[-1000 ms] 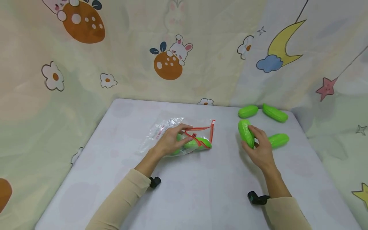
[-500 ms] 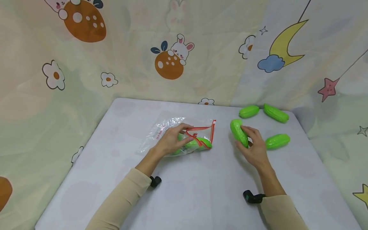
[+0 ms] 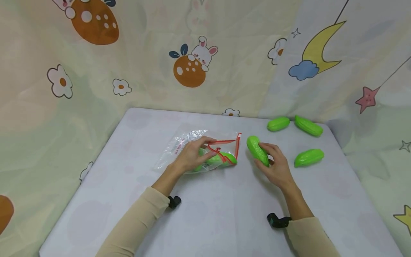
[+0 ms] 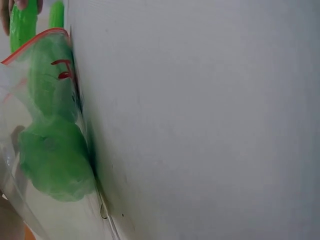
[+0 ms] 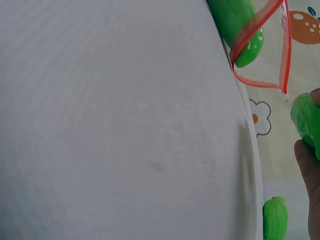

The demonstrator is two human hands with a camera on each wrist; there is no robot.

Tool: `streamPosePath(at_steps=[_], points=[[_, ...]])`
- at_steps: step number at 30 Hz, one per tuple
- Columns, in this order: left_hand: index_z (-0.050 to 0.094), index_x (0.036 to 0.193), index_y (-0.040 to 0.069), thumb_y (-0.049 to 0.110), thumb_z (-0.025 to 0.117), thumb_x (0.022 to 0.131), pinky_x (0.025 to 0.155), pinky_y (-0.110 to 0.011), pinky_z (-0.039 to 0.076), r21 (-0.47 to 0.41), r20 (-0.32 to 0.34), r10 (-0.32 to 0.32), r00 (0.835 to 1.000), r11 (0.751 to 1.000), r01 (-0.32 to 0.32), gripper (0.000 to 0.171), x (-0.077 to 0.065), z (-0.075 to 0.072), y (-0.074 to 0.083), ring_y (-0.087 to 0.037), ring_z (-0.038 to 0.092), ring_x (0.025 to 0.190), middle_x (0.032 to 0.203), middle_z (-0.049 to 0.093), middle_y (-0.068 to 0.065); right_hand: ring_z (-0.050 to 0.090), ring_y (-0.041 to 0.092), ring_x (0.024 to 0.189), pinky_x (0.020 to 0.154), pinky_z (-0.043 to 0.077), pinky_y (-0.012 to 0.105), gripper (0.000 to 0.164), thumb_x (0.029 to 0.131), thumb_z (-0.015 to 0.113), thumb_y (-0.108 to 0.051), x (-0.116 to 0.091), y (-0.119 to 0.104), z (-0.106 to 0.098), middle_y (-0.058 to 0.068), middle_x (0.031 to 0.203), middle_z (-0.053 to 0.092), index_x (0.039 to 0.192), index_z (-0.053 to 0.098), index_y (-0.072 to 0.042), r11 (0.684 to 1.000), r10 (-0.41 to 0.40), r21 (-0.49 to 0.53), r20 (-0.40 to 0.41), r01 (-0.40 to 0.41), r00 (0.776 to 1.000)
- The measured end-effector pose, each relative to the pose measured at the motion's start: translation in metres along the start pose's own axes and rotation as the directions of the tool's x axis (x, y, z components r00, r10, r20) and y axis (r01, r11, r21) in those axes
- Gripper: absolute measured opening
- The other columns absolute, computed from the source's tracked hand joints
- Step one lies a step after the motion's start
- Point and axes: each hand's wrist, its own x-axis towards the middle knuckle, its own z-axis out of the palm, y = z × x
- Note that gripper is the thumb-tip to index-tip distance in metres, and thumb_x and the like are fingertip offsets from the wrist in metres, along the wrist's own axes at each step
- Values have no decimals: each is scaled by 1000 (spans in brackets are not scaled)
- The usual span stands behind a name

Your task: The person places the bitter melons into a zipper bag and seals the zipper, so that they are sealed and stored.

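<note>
one bumpy green veggie is in the right hand. it is just to the right of the open end of a see-through bag, near it but not touching. the left hand holds the bag by that open end. more green veggies lie inside the bag, and one shows close to the red edge. three loose ones rest past the right hand: a short one and a long one by the back edge, and another one nearer, to the right of the hand.

the table has a pale cover with faint round spots. behind it hangs a soft yellow and green cloth with a bunny on an orange fruit, white flowers, a yellow moon and a pink star.

both arms reach in from the front, in tan sleeves. a small black thing sits by each wrist. the left thumb and fingers are bent and a bit apart, at the bag's red edge. the right thumb and fingers squeeze the veggie from its right side, and its top end tips away to the left.
</note>
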Motion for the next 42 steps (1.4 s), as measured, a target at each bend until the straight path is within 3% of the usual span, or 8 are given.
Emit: streamPosePath(at_steps=[3, 6, 15, 20, 27, 36, 42], points=[[59, 136, 20, 34, 76, 95, 94, -38, 57, -3, -2, -6, 1000, 1000, 6, 47, 0, 0, 0, -21, 71, 109, 128, 70, 1, 56, 27, 120, 83, 59, 51, 60, 87, 81, -4, 1, -1, 1, 12, 138, 56, 143, 59, -11, 1000, -18, 5, 23, 18, 1000], [59, 137, 20, 34, 76, 95, 94, -39, 57, -4, -1, -8, 1000, 1000, 8, 48, 0, 0, 1, -21, 71, 109, 128, 70, 0, 56, 27, 121, 87, 58, 55, 60, 87, 81, -6, 2, -2, 3, 11, 138, 57, 143, 59, -12, 1000, -12, 24, 53, 11, 999], [59, 137, 20, 33, 76, 94, 93, -38, 57, -18, -18, -21, 1000, 1000, 21, 48, 0, -1, 1, -21, 70, 109, 125, 70, 4, 59, 25, 120, 88, 60, 46, 58, 90, 80, -13, 7, -8, 11, 8, 137, 60, 144, 58, -14, 1000, -24, -12, 154, 26, 988], [59, 137, 18, 33, 76, 95, 92, -38, 58, 4, -7, 11, 1000, 1000, -11, 47, 1, 0, 2, -21, 71, 108, 125, 71, 1, 61, 25, 114, 84, 60, 37, 56, 90, 80, -14, 8, -11, 13, 9, 135, 62, 141, 60, -13, 999, -31, -11, 183, 34, 983], [60, 137, 16, 33, 76, 95, 92, -39, 58, 19, -15, 36, 999, 999, -36, 48, 1, 0, 2, -21, 72, 107, 128, 71, -1, 63, 30, 113, 86, 60, 47, 55, 89, 82, -15, 7, -11, 18, 11, 136, 63, 139, 60, -10, 999, 2, -39, 233, 7, 972], [60, 140, 14, 30, 77, 94, 97, -40, 56, -4, -25, 47, 999, 999, -47, 51, 2, 1, 2, -23, 71, 113, 134, 68, 1, 63, 32, 113, 85, 61, 49, 53, 88, 82, -12, 6, -11, 24, 11, 132, 62, 136, 61, -10, 999, -18, -24, 248, 25, 969], [62, 136, 14, 29, 77, 95, 97, -38, 56, 12, -25, 50, 998, 999, -50, 47, 2, 2, 1, -24, 71, 112, 129, 71, -3, 64, 32, 117, 88, 60, 48, 52, 89, 82, -16, 8, -13, 27, 11, 136, 64, 136, 61, -11, 1000, 0, -1, 277, 0, 961]])
